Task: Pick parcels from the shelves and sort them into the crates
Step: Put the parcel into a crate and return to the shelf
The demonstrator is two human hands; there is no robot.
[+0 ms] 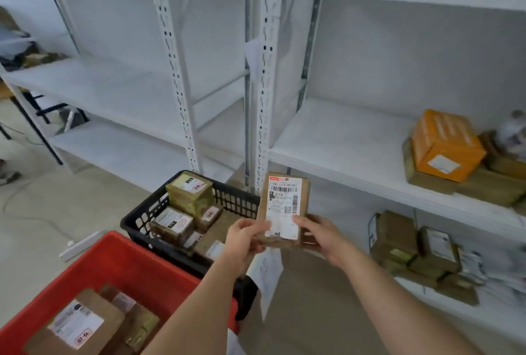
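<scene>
**Labelled parcel held up in both hands beside the crates**

At centre frame, a small brown parcel (283,209) with a white shipping label stands upright in the air, pinched at its lower end by the left hand (245,236) and the right hand (321,236), thumbs on the label face. It hangs over the right rim of the black crate (133,219), which holds several taped parcels. The red crate (136,266), lower left, touches the black one and is cut off by the frame edge. Bare floor lies open at left. The white shelves (341,141) at right carry an orange box (444,145) and blurred brown parcels (410,252), perhaps stacked.
</scene>
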